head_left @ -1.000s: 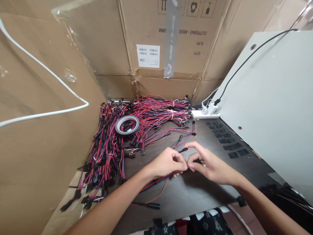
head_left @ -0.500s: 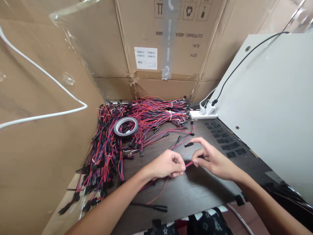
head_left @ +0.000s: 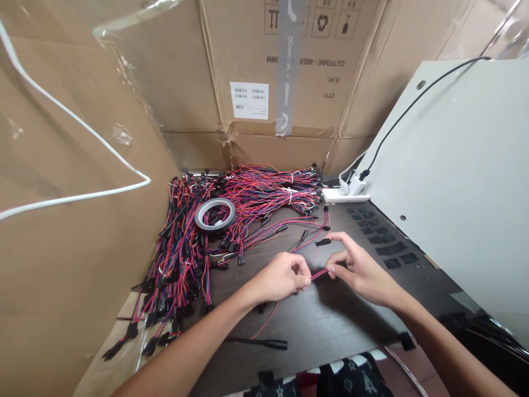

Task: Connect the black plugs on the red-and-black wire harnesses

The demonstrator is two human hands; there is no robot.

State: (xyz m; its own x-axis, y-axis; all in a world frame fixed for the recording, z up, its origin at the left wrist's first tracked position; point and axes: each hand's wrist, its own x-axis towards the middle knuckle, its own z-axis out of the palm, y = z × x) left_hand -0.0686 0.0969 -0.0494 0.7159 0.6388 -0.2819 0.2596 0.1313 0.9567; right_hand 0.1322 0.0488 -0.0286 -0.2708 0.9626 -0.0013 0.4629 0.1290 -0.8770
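My left hand (head_left: 281, 275) and my right hand (head_left: 359, 267) meet over the dark table (head_left: 330, 325), each pinching one end of a short stretch of red and blue wire (head_left: 318, 273). A small black strip (head_left: 323, 242) sticks to the tip of my right forefinger. The wire's loose tail (head_left: 268, 322) curls down below my left hand. Both hands have their fingers closed.
A big heap of red, blue and black wire harnesses (head_left: 185, 248) covers the table's left and back. A grey tape roll (head_left: 215, 214) lies on it. A white power strip (head_left: 345, 193) sits at the back right, beside a white panel (head_left: 463, 182). Cardboard boxes (head_left: 256, 82) wall in the table.
My hands have drawn slightly apart, so a short piece of wire shows between them. My right forefinger has lifted with the black strip on it.
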